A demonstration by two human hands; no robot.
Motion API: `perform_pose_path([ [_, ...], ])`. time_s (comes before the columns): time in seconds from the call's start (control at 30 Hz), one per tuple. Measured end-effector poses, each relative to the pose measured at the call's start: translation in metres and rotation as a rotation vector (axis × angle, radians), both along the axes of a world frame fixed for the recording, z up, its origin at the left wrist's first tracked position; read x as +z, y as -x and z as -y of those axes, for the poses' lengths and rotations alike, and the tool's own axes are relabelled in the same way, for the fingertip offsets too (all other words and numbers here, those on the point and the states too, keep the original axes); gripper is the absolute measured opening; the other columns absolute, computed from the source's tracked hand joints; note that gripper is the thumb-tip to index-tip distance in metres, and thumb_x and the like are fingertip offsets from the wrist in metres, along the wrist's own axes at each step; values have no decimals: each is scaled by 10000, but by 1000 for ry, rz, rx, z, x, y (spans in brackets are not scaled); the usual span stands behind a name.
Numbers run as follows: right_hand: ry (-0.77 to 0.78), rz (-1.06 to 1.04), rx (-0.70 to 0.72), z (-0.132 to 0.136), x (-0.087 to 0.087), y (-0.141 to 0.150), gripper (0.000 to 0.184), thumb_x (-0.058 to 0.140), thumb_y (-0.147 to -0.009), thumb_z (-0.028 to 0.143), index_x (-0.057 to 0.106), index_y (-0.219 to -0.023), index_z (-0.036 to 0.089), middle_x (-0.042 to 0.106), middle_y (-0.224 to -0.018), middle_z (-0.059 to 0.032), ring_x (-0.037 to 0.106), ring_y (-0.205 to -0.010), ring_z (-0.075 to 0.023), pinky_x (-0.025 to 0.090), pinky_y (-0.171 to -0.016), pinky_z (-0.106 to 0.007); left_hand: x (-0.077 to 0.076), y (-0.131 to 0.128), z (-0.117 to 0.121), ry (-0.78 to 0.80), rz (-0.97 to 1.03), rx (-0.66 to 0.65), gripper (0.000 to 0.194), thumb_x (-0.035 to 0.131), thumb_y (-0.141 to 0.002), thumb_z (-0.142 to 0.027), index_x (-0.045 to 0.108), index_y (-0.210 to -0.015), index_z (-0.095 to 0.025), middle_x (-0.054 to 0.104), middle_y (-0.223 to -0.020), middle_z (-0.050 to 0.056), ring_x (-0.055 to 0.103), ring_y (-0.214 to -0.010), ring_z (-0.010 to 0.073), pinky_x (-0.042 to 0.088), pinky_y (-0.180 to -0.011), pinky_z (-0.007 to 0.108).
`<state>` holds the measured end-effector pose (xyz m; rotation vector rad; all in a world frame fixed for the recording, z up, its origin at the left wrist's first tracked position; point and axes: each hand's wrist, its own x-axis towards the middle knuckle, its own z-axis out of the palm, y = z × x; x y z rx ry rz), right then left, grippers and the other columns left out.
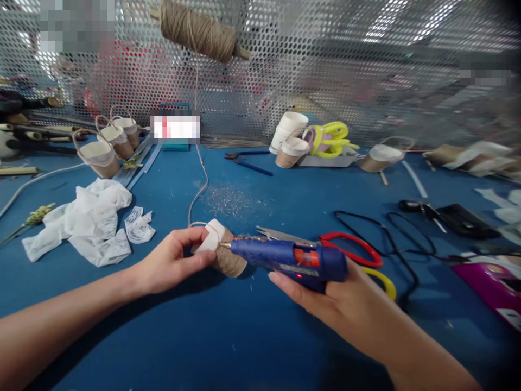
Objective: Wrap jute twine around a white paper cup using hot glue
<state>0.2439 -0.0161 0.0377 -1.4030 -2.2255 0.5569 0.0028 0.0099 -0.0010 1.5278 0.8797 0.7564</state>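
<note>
Between the thumb and fingers of my left hand (179, 255) is a small paper cup (231, 260), tilted on its side, with a white rim and a brown twine-like wrap. A strand of twine (199, 184) runs from the cup's rim up to a spool (198, 32). My right hand (345, 304) grips a blue hot glue gun (280, 258) with a small red light lit. The gun's metal nozzle meets the cup near its white rim. Behind the gun lie scissors (350, 241) with red and yellow handles, partly hidden.
Crumpled white lace (93, 222) lies at left. Several small handled cups (100, 157) stand at the back left, another (380, 157) at the back right. Blue pliers (250, 160) rest mid-table. A black cord (391, 233) and a purple object (488, 285) are at right. Perforated metal mesh (260, 76) rises behind.
</note>
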Motion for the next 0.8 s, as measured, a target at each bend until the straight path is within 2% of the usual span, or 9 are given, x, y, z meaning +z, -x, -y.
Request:
perform_pose_path([
  [0.1,3,2,-23,1,1,1,177,555,-769,383,634,-882,272,712,-812,10,670,-704,-183,553,-665,-271,0,-1,0,-17,-16,4,113,524,-813,-223,541,-754,-128,546,-764,15,475,-715,130,381,-677,243],
  [0.3,-39,34,-28,0,6,4,178,554,-766,355,645,-881,253,718,-856,-12,675,-763,-202,553,-706,-282,1,-1,0,-18,-10,-9,99,514,-816,-216,545,-776,-131,556,-763,12,483,-707,126,383,-667,237],
  [0.43,1,11,-7,4,5,4,140,538,-778,342,650,-806,263,722,-841,0,679,-747,-195,558,-633,-260,0,1,-1,-30,-50,-2,140,510,-814,-247,563,-813,-118,566,-804,33,504,-748,145,398,-707,259],
  [0.53,-10,17,-30,4,3,2,153,552,-769,359,650,-849,272,720,-858,-1,679,-756,-205,558,-647,-279,0,1,-2,-37,-63,-2,154,505,-819,-256,568,-839,-118,577,-834,41,512,-776,155,400,-723,267],
  [0.7,-86,25,-65,1,4,1,187,553,-765,372,631,-911,283,708,-728,7,666,-620,-199,556,-660,-306,1,0,-1,-55,-73,-2,121,511,-820,-233,545,-760,-134,558,-755,11,485,-720,134,386,-681,243],
  [0.8,-114,36,-48,1,4,3,189,547,-770,367,630,-908,268,714,-807,-6,674,-682,-197,557,-677,-292,3,0,-1,-56,-63,-6,102,504,-821,-213,542,-765,-136,554,-755,8,480,-712,129,382,-677,241],
])
